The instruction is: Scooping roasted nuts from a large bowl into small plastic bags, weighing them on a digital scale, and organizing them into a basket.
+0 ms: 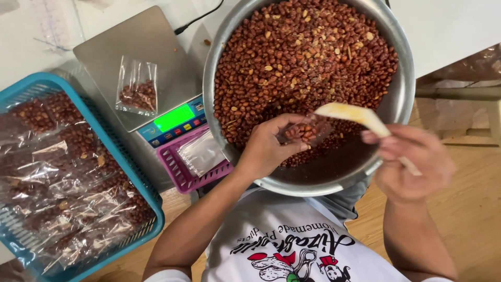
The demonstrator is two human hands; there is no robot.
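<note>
A big metal bowl (402, 89) full of roasted red-brown peanuts (302, 57) rests against my lap. Over its near side my left hand (269, 149) holds a small clear plastic bag (305, 131) partly filled with peanuts. My right hand (415, 162) grips a pale plastic scoop (355, 115), whose tip points toward the bag's mouth. On the steel platform of a digital scale (141, 47) lies another small clear bag of peanuts (137, 89); the scale's green display (174, 117) is lit.
A blue plastic basket (151, 198) at the left holds several filled peanut bags. A small pink basket (182, 175) with empty clear bags stands beside the scale. A black cable (198, 18) runs off behind the scale. Wooden floor lies to the right.
</note>
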